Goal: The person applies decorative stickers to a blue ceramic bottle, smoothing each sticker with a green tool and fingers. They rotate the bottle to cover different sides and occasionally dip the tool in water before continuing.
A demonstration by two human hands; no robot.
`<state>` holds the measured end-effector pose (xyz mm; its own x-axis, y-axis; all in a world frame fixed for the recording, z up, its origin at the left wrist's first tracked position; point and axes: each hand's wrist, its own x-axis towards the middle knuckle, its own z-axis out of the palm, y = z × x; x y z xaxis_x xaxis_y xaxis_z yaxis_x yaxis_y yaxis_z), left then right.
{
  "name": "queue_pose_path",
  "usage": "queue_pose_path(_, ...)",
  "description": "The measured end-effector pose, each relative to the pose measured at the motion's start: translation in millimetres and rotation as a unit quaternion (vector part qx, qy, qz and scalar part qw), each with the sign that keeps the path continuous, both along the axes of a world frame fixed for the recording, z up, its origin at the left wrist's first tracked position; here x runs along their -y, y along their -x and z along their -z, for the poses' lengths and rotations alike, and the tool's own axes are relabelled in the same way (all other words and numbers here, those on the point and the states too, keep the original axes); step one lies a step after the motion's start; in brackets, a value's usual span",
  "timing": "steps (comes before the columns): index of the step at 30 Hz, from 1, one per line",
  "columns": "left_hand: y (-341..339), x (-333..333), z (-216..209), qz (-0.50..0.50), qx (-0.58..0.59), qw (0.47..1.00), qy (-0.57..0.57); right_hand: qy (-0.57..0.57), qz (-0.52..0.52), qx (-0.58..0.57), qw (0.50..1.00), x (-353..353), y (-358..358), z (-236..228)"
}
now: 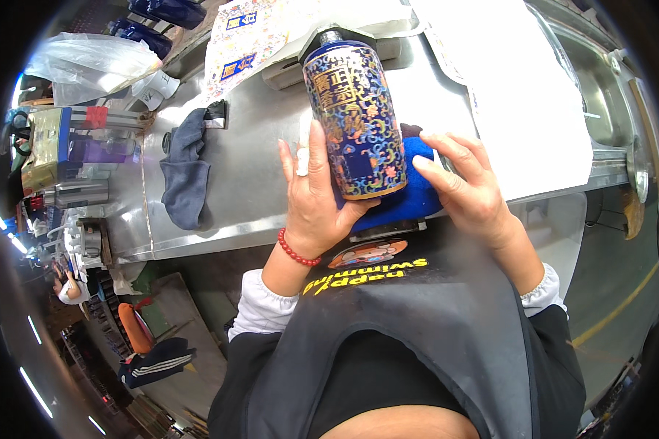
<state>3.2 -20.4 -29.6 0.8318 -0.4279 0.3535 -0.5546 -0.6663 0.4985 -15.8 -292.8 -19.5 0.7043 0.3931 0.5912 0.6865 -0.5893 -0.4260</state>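
A dark blue bottle (356, 121) with colourful flower scrolls and gold lettering leans in front of me, its neck pointing away. My left hand (313, 194) supports it at the lower left side, with the thumb under the base. One finger of that hand has a white wrap, and red beads circle the wrist. To the right of the bottle, my right hand (470, 186) has thumb and forefinger apart, near its lower side. A small pale patch shows between these fingers; I cannot make out what it is. Partly behind the bottle lies a bright blue pad (417, 201).
A dark grey cloth (185, 179) lies on the metal table (245, 172) at left. Patterned sheets (243, 44) are at the far side, white sheeting (531, 110) at right. A clear plastic bag (88, 66) and more blue bottles (143, 33) stand far left. A metal sink (600, 95) is at right.
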Motion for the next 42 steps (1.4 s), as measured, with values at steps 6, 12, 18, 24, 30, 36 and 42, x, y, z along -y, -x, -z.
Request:
queue_pose_path(6, 7.6, -6.3, 6.0, -0.001, 0.053, 0.999, -0.012, -0.026, 0.016, -0.046, 0.998, -15.9, -0.1, 2.8)
queue_pose_path(12, 19.4, -5.9, -7.9, 0.062, 0.245, 0.962, -0.101, -0.028, 0.0, -0.045, 0.999, -16.7, -0.4, 5.5)
queue_pose_path(18, 3.8, 9.8, -27.0, 0.145, 0.29, 0.931, -0.167, -0.026, 0.017, -0.033, 0.999, -19.2, -0.6, 6.9)
queue_pose_path(24, 5.1, 7.1, -34.5, 0.053, 0.247, 0.966, -0.049, -0.056, 0.007, -0.035, 0.998, -20.6, -1.9, 8.4)
queue_pose_path(30, -3.7, 8.4, -26.9, 0.096, 0.296, 0.947, -0.083, -0.067, 0.002, -0.038, 0.997, -20.9, -2.1, 11.1)
queue_pose_path(36, -7.9, 12.6, -30.1, 0.133, 0.282, 0.946, -0.092, -0.072, 0.005, -0.039, 0.997, -21.5, -2.3, 10.2)
queue_pose_path(42, 2.5, 0.7, -33.8, 0.109, 0.259, 0.956, -0.084, -0.073, 0.006, -0.04, 0.997, -20.9, -1.8, 11.1)
